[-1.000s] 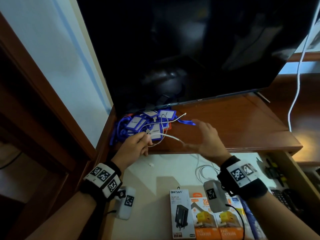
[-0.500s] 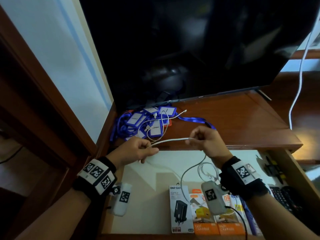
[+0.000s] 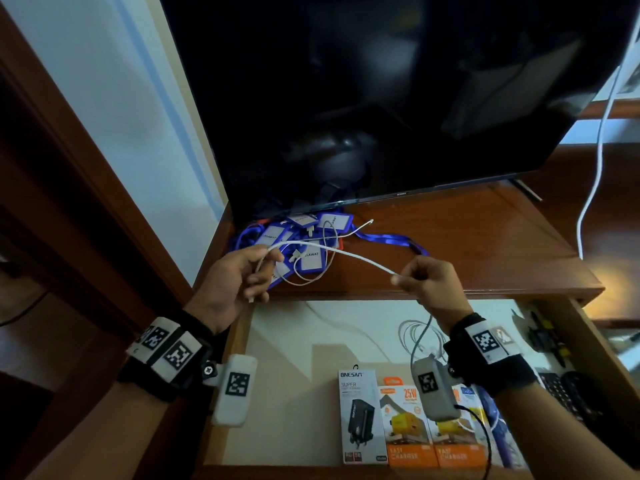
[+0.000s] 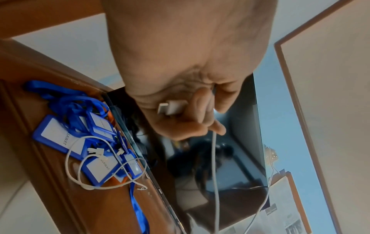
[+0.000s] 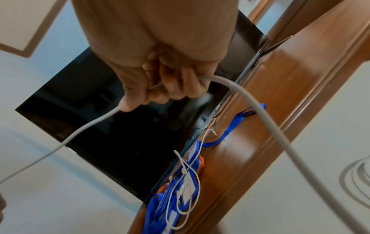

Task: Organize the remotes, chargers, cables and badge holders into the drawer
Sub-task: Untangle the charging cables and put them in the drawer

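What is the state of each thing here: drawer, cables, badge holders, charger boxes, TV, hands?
Drawer: open.
White cable: stretched between both hands.
Left hand: grips the cable's plug end.
Right hand: pinches the cable.
Thin cable: loose on the badge holders.
Badge holders: piled on the shelf.
Charger boxes: lying in the drawer.
TV: off.

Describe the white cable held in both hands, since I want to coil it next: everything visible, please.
The white cable is thin, round and flexible, rubbery-looking. The left hand grips its end, a flat white plug against the palm. It spans, gently bowed, to the right hand, which pinches it; the rest hangs into the open drawer.
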`<state>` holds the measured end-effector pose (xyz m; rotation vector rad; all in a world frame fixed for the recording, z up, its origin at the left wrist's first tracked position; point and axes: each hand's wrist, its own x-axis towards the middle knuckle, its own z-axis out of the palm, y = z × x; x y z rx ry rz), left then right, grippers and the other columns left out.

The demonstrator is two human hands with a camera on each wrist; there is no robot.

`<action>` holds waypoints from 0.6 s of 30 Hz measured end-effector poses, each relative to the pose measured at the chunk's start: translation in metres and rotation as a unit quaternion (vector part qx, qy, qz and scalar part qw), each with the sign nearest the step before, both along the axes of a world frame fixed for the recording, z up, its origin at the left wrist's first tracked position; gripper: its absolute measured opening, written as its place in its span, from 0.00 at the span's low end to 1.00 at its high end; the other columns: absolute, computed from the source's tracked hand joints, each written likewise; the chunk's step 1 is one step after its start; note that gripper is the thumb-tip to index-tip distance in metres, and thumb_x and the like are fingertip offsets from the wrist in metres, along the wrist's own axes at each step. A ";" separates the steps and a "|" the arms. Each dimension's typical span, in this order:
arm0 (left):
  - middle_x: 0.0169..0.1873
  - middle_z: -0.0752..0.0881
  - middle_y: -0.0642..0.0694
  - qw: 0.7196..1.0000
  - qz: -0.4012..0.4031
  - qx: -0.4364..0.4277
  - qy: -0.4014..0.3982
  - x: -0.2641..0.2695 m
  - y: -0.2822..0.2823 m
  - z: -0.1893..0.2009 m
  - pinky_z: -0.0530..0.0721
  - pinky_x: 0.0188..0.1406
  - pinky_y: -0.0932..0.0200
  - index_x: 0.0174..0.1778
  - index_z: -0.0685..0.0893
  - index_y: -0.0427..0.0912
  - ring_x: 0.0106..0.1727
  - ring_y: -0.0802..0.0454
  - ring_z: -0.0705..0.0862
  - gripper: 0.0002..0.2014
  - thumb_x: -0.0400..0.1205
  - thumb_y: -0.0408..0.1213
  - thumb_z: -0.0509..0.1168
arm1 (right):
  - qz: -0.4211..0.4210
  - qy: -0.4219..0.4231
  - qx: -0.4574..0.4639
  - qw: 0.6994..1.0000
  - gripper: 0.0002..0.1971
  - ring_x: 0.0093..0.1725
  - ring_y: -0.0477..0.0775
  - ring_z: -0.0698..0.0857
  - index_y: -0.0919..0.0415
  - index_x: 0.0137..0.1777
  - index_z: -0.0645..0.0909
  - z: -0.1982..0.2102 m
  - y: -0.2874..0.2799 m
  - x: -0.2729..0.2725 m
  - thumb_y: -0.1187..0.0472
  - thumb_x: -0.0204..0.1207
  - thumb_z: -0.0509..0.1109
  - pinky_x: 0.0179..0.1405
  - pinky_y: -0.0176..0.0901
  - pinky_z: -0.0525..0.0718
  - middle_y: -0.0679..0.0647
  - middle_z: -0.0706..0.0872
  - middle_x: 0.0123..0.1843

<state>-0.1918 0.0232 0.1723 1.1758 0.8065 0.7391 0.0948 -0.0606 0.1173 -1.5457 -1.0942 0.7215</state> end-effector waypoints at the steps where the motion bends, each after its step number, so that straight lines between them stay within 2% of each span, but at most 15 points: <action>1: 0.23 0.61 0.50 1.000 0.010 -0.007 -0.016 0.001 -0.001 0.000 0.72 0.21 0.63 0.43 0.82 0.40 0.18 0.58 0.59 0.16 0.86 0.38 0.49 | 0.008 -0.004 -0.003 1.000 0.12 0.18 0.37 0.71 0.67 0.29 0.77 -0.002 -0.001 -0.004 0.72 0.66 0.78 0.22 0.26 0.69 0.44 0.77 0.19; 3: 0.23 0.62 0.50 0.999 0.035 0.004 -0.033 0.006 -0.002 0.001 0.71 0.22 0.64 0.44 0.82 0.40 0.19 0.58 0.59 0.16 0.86 0.37 0.49 | 0.031 -0.019 -0.016 0.999 0.12 0.18 0.38 0.71 0.67 0.27 0.78 -0.005 -0.002 -0.015 0.73 0.67 0.77 0.22 0.27 0.69 0.50 0.78 0.20; 6: 0.24 0.66 0.51 0.995 0.071 0.060 -0.022 0.015 -0.006 0.002 0.73 0.25 0.64 0.49 0.83 0.39 0.21 0.58 0.61 0.15 0.88 0.35 0.50 | 0.091 -0.058 -0.038 0.993 0.13 0.18 0.38 0.73 0.61 0.26 0.79 -0.006 -0.003 -0.034 0.72 0.69 0.76 0.23 0.27 0.70 0.53 0.79 0.20; 9: 0.23 0.69 0.53 0.983 0.099 0.150 0.044 0.024 -0.008 0.002 0.78 0.32 0.65 0.49 0.85 0.38 0.24 0.58 0.66 0.14 0.88 0.34 0.53 | 0.142 -0.089 -0.044 0.985 0.15 0.18 0.40 0.74 0.57 0.25 0.80 0.001 -0.002 -0.051 0.71 0.71 0.74 0.24 0.27 0.71 0.52 0.80 0.20; 12: 0.23 0.73 0.50 0.966 0.115 0.209 0.096 0.030 -0.006 0.000 0.77 0.33 0.67 0.43 0.87 0.36 0.26 0.59 0.71 0.14 0.87 0.34 0.57 | 0.190 -0.086 -0.042 0.977 0.19 0.18 0.42 0.74 0.53 0.25 0.80 0.015 -0.004 -0.064 0.74 0.72 0.70 0.23 0.32 0.73 0.51 0.80 0.21; 14: 0.26 0.78 0.48 0.955 0.101 0.245 0.132 0.033 -0.004 -0.003 0.76 0.35 0.69 0.38 0.87 0.39 0.29 0.59 0.76 0.15 0.86 0.36 0.58 | 0.224 -0.079 -0.031 0.971 0.18 0.19 0.42 0.73 0.56 0.26 0.80 0.027 -0.005 -0.070 0.76 0.73 0.67 0.23 0.31 0.73 0.53 0.79 0.21; 16: 0.32 0.86 0.51 0.940 0.073 0.281 0.181 0.037 -0.002 -0.007 0.79 0.43 0.69 0.35 0.87 0.46 0.36 0.61 0.83 0.15 0.86 0.38 0.59 | 0.239 -0.075 -0.007 0.968 0.15 0.19 0.41 0.73 0.62 0.29 0.82 0.037 -0.005 -0.072 0.77 0.74 0.66 0.24 0.29 0.72 0.53 0.78 0.21; 18: 0.35 0.88 0.53 0.935 0.051 0.291 0.197 0.040 -0.002 -0.011 0.80 0.48 0.67 0.34 0.86 0.48 0.43 0.59 0.85 0.15 0.85 0.38 0.60 | 0.245 -0.071 0.015 0.967 0.13 0.19 0.40 0.73 0.67 0.31 0.83 0.043 -0.004 -0.071 0.77 0.75 0.65 0.25 0.27 0.71 0.52 0.77 0.21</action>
